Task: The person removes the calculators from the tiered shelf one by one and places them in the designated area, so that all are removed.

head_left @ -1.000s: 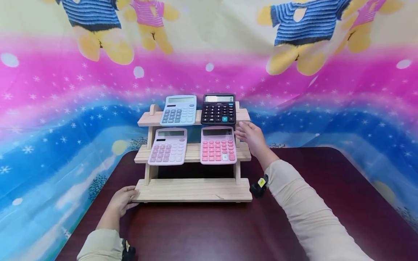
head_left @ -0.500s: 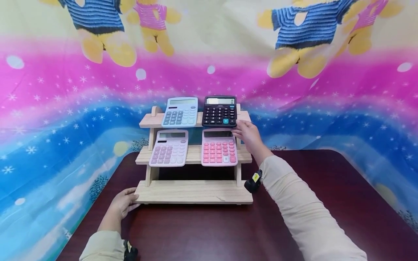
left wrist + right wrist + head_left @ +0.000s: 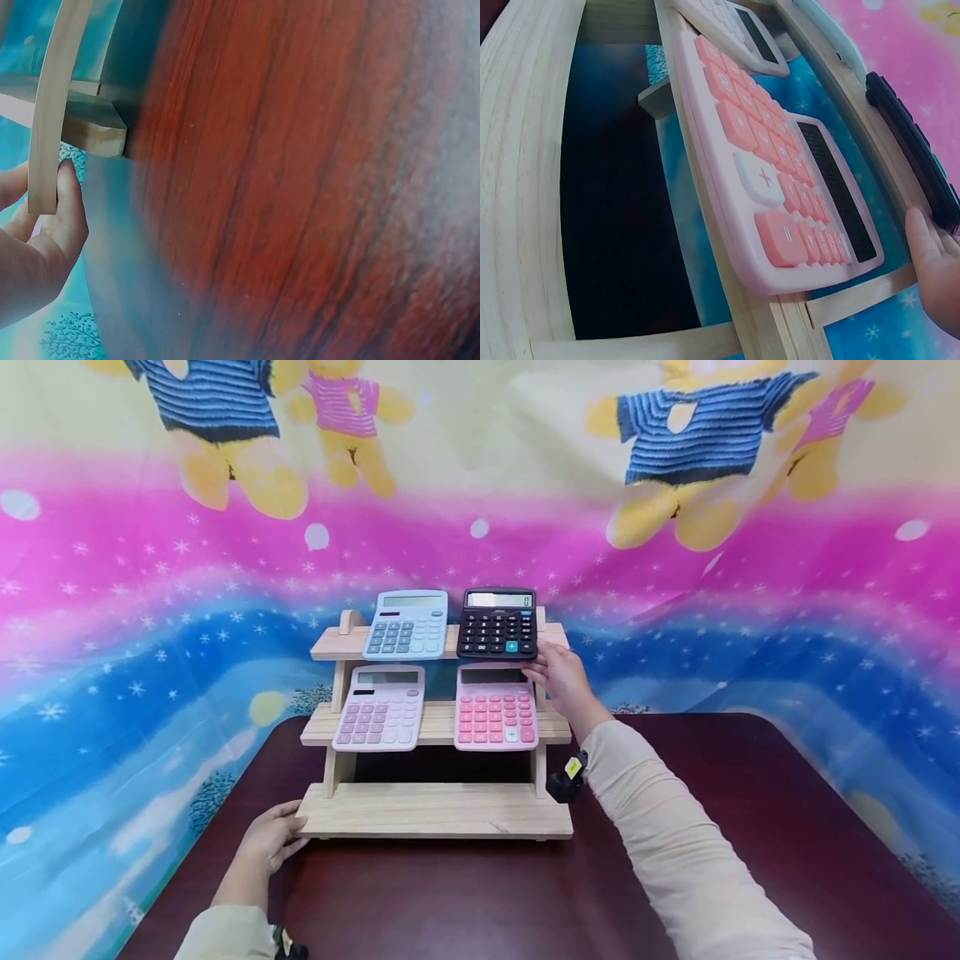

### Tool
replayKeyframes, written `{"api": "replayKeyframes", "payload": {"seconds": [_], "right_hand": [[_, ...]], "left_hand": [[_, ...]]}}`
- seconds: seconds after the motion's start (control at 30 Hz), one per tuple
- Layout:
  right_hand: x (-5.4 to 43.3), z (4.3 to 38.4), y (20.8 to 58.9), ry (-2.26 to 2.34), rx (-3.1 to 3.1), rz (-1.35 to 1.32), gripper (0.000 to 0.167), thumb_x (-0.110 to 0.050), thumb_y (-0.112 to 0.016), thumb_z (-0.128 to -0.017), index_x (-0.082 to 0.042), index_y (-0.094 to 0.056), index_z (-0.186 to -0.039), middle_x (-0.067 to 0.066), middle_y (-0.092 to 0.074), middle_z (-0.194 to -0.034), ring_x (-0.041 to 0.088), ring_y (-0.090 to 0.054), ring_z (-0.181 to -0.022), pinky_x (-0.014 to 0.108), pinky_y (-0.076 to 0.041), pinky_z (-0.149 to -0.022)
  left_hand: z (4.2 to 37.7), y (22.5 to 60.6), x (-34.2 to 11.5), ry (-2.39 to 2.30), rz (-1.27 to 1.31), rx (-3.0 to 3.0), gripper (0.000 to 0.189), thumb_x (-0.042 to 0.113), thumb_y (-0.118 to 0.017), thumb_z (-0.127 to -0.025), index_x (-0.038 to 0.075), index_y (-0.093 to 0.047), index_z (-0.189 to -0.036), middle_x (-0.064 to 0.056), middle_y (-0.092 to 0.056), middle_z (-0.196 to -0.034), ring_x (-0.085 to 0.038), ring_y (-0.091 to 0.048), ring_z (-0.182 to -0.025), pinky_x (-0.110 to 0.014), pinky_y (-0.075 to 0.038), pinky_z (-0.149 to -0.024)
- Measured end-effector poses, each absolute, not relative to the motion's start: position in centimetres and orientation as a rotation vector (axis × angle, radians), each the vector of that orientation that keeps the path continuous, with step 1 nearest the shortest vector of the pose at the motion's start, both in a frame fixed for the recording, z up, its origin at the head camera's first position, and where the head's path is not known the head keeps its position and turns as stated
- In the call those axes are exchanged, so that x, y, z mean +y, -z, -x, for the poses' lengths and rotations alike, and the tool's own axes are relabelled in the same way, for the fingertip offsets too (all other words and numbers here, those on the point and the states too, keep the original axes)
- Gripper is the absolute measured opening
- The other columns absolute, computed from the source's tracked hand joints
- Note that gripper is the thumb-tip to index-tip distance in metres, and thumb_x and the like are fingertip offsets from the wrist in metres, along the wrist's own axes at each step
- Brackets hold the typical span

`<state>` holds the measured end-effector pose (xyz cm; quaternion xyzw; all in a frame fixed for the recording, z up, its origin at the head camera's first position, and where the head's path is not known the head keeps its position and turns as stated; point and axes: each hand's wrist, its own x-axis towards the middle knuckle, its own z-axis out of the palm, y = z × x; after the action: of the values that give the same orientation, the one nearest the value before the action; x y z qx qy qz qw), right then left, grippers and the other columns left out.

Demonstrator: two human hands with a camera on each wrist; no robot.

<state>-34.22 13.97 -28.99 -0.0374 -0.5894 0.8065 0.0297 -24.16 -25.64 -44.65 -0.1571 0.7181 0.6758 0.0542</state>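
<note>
A three-tier wooden display stand (image 3: 435, 810) holds calculators in two rows. Up top are a light blue calculator (image 3: 406, 623) and a black calculator (image 3: 498, 623) showing 0. Below them, on the middle shelf, lean a pale pink-lilac calculator (image 3: 379, 707) and a pink calculator (image 3: 497, 707) with coral keys. My left hand (image 3: 272, 839) pinches the bottom shelf's left end; the left wrist view shows the board (image 3: 46, 165) between thumb and fingers. With fairly straight fingers, my right hand (image 3: 564, 681) touches the black calculator's lower right corner by the top shelf, partly hidden behind that edge in the right wrist view.
The stand rests on a dark red wooden table (image 3: 450, 902) with rounded far corners. Behind it hangs a printed backdrop (image 3: 480, 485) with bears and snowflakes. A small black wrist camera (image 3: 567, 779) sits close to the stand's right side.
My right hand has moved slightly left, from beside the stand to the black calculator's corner. My left hand keeps its place on the bottom shelf. The whole view has shifted slightly.
</note>
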Motion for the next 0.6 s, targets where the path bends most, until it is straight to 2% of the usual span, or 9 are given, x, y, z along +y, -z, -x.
{"api": "replayKeyframes", "payload": {"seconds": [0.27,0.5,0.6], "right_hand": [[14.2,35.4,30.1,-2.529,-1.695,0.118,0.04,-0.016,-0.047,-0.09,0.002,-0.039,-0.125,0.02,-0.047,-0.118,0.028,-0.05,-0.103,0.03,-0.046,-0.078],[13.4,36.2,30.4,-2.575,-1.537,0.119,0.04,-0.002,-0.048,-0.087,0.005,-0.036,-0.124,0.021,-0.045,-0.12,0.03,-0.05,-0.102,0.033,-0.044,-0.08],[14.1,38.2,32.1,-2.596,-1.489,0.103,0.041,-0.001,-0.054,-0.083,0.003,-0.042,-0.123,0.019,-0.048,-0.117,0.028,-0.053,-0.097,0.032,-0.046,-0.077]], "left_hand": [[24.2,45.0,-25.7,-2.041,0.486,2.184,0.052,0.004,-0.047,-0.087,-0.01,-0.024,-0.131,-0.034,-0.027,-0.122,-0.015,-0.052,-0.077,-0.03,-0.047,-0.07],[24.4,45.3,-26.1,-2.068,0.494,2.152,0.052,0.003,-0.046,-0.088,-0.008,-0.022,-0.132,-0.033,-0.027,-0.122,-0.01,-0.052,-0.073,-0.028,-0.047,-0.068],[24.5,45.4,-26.2,-2.088,0.47,2.121,0.054,0.004,-0.046,-0.088,-0.009,-0.019,-0.133,-0.034,-0.024,-0.124,-0.011,-0.052,-0.076,-0.028,-0.046,-0.07]]}}
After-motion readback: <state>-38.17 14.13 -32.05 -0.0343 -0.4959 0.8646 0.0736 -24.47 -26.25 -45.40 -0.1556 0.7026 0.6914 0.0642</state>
